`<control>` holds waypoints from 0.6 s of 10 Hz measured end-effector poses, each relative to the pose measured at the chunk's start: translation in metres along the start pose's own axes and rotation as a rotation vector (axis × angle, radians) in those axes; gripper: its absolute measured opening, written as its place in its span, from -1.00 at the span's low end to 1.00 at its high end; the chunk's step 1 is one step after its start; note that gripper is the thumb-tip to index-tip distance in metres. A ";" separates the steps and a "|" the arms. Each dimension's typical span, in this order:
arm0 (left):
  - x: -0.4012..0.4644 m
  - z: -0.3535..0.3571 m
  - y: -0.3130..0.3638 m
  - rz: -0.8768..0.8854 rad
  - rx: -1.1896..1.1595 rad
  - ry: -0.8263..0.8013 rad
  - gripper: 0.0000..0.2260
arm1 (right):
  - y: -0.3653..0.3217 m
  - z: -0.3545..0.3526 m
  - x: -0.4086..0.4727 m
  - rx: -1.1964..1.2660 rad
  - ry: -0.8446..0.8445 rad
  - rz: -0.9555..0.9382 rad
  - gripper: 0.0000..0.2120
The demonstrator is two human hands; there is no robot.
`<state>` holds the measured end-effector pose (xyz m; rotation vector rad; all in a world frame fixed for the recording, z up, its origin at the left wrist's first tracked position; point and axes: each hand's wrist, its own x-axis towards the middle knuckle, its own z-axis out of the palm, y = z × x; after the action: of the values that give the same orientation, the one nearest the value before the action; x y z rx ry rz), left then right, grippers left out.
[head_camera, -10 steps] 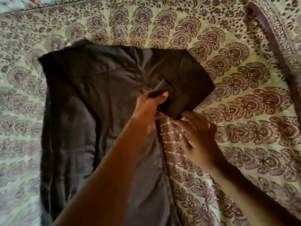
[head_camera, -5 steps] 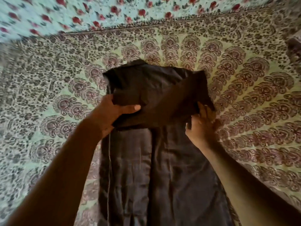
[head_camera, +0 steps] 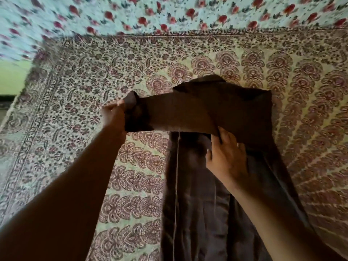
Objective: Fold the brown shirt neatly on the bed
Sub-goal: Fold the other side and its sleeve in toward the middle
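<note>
Brown shirt (head_camera: 216,194) lay lengthwise on patterned bed cover (head_camera: 131,185), body narrowed, lower part unfolded toward viewer. Right hand (head_camera: 227,157), fingers straight and spread, pressed flat on shirt just below sleeve fold. Left hand (head_camera: 114,117) clamped on sleeve cuff (head_camera: 133,110), sleeve drawn taut across chest beyond shirt's left edge. Judged: side folds partly done; sleeve placement and lengthwise folds remained. Floral sheet (head_camera: 169,12) beyond.

The sleeve (head_camera: 169,112) is now drawn out leftward past the shirt (head_camera: 216,194) edge by the left hand (head_camera: 114,117); the right hand (head_camera: 227,157) is shifted inward, laid flat on the shirt.
</note>
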<state>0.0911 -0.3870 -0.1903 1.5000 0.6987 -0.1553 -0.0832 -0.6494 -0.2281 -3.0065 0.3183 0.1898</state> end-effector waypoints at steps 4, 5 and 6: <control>-0.004 -0.007 -0.070 0.348 0.774 0.100 -0.59 | -0.025 0.019 -0.007 0.040 -0.111 -0.051 -0.39; -0.002 -0.008 -0.063 0.248 0.636 0.333 -0.75 | -0.019 0.022 -0.009 0.075 -0.151 -0.065 -0.41; -0.006 -0.016 -0.059 0.003 0.582 0.424 -0.65 | -0.014 0.028 -0.010 0.158 -0.212 -0.100 -0.46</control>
<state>0.0508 -0.3800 -0.2367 2.1238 1.0482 -0.0349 -0.0930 -0.6306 -0.2534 -2.8051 0.1542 0.4481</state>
